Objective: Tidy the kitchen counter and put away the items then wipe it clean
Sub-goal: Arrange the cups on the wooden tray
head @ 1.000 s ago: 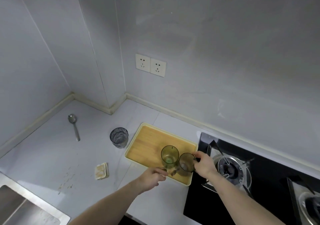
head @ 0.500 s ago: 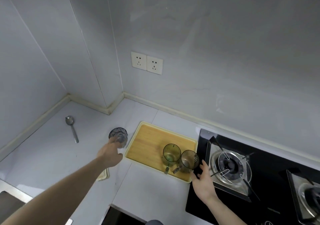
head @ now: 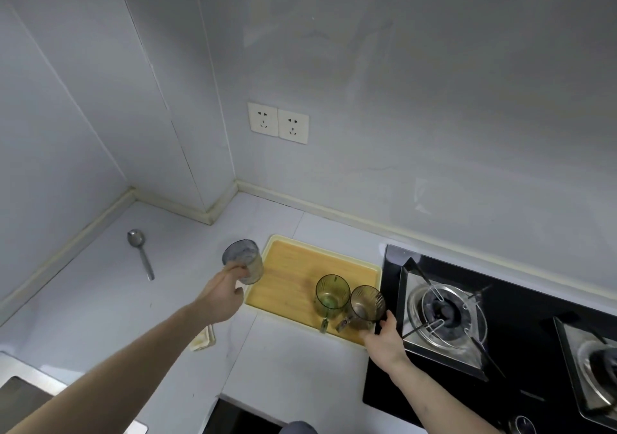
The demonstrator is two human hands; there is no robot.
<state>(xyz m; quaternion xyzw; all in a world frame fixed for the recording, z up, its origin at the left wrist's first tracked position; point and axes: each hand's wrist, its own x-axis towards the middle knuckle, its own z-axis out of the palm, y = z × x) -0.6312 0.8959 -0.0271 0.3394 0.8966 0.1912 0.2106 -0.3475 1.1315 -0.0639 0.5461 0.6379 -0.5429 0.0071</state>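
Left hand (head: 223, 295) grips grey glass (head: 243, 264), tilted; level it, set on tray (head: 290, 276); right hand (head: 384, 333) open beside mugs.

1. The sponge (head: 204, 339) lay mostly hidden beneath the left forearm; only a pale corner showed on the desk (head: 100, 300).
2. The sink (head: 23, 397) was cut off by the left and bottom edges.
3. The second burner (head: 597, 363) ran off the right edge.
4. The left hand (head: 222, 295) covered the lower part of the grey glass (head: 243, 261), so whether the glass touched the desk could not be told.
5. The right hand (head: 384, 337) hid the tray's (head: 290, 276) near corner.
6. A dark rounded shape (head: 297, 427) at the bottom edge was too cropped to identify.
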